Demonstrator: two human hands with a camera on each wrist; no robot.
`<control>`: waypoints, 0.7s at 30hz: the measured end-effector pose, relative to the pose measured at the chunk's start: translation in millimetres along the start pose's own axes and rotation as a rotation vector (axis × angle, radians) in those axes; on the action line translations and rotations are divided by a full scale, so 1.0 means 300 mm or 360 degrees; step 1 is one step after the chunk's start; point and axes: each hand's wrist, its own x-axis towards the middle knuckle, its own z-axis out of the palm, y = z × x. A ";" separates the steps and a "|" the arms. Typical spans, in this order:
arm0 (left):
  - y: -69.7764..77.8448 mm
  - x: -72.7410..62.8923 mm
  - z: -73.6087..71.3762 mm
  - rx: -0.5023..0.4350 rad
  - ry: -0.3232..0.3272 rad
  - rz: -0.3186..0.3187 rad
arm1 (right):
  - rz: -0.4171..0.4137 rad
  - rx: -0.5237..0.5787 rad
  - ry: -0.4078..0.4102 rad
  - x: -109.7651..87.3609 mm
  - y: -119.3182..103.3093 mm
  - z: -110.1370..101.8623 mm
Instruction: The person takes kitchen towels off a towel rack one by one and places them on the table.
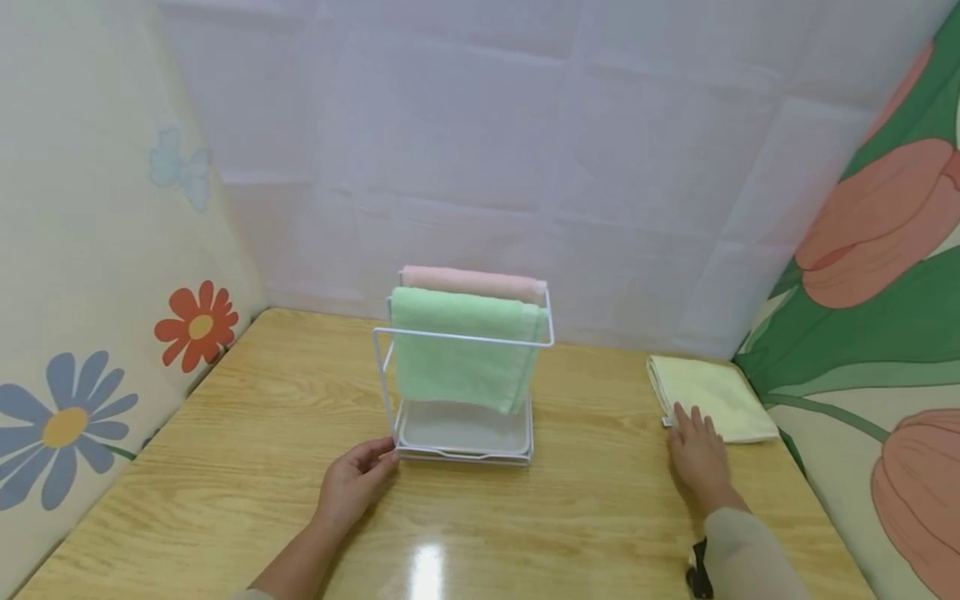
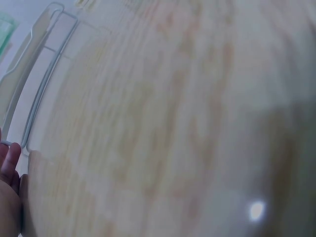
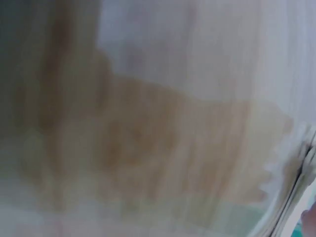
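Observation:
A white wire towel rack (image 1: 381, 383) stands mid-table with a pale tray (image 1: 463, 427) in its base. Folded over its bars are a green towel (image 1: 465, 350) in front and a pink towel (image 1: 472, 280) behind. My left hand (image 1: 351, 485) pinches the front left corner of the rack's base between thumb and fingers. To the right, a folded pale yellow towel (image 1: 716, 396) lies flat. My right hand (image 1: 699, 457) rests its extended fingers on that towel's near left edge. The right wrist view catches only the towel's layered edge (image 3: 291, 192) and a bit of a finger.
The wood-grain table (image 1: 600, 517) carries all of this. White cloth (image 1: 487, 125) hangs behind it. Flower-printed cloths stand on the left (image 1: 67, 250) and right (image 1: 900, 350), the right one close to the yellow towel.

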 end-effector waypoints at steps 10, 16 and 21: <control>0.003 -0.001 -0.001 -0.0016 0.0003 -0.0002 | -0.0249 0.0145 0.0219 0.006 -0.126 -0.048; 0.010 -0.006 -0.004 -0.0040 -0.0009 -0.0010 | -0.0342 0.0230 0.0276 0.022 -0.224 -0.123; 0.008 -0.007 -0.006 -0.0036 -0.0014 -0.0010 | -0.0392 0.0331 0.0275 0.037 -0.310 -0.196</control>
